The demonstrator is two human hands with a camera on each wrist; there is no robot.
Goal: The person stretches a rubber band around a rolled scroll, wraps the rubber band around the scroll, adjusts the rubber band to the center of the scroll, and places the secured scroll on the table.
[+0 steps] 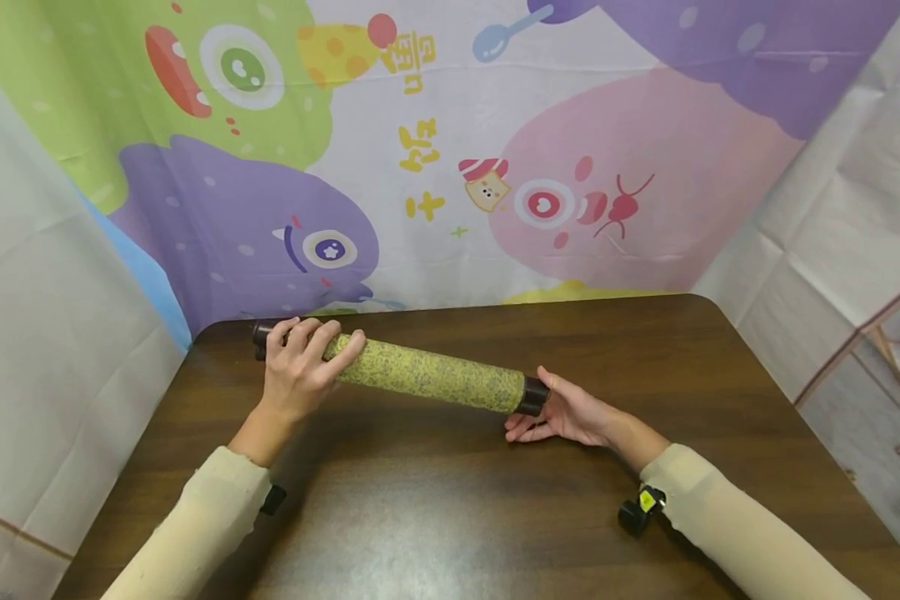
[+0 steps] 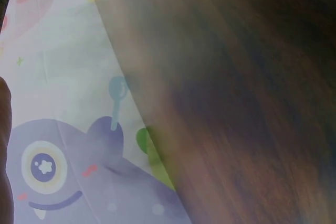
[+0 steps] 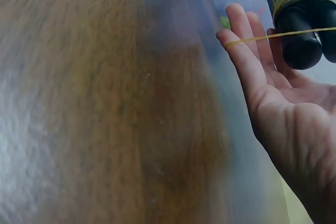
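A rolled scroll (image 1: 435, 375) with yellow-green patterned cloth and dark rod ends is held above the table, slanting down to the right. My left hand (image 1: 300, 362) grips its left end from above, fingers wrapped over it. By the right end is my right hand (image 1: 570, 412), palm turned up and fingers spread. A thin yellow rubber band (image 3: 252, 39) stretches from a fingertip of that hand across the dark rod ends (image 3: 302, 51) in the right wrist view. The band's far side is out of frame. Only a sliver of the left hand (image 2: 4, 145) shows in the left wrist view.
The brown wooden table (image 1: 420, 517) lies below both hands. A cartoon-printed curtain (image 1: 435, 250) hangs behind its far edge, and pale cloth (image 1: 52, 292) hangs at the sides. A small black camera (image 1: 633, 517) is strapped to the right wrist.
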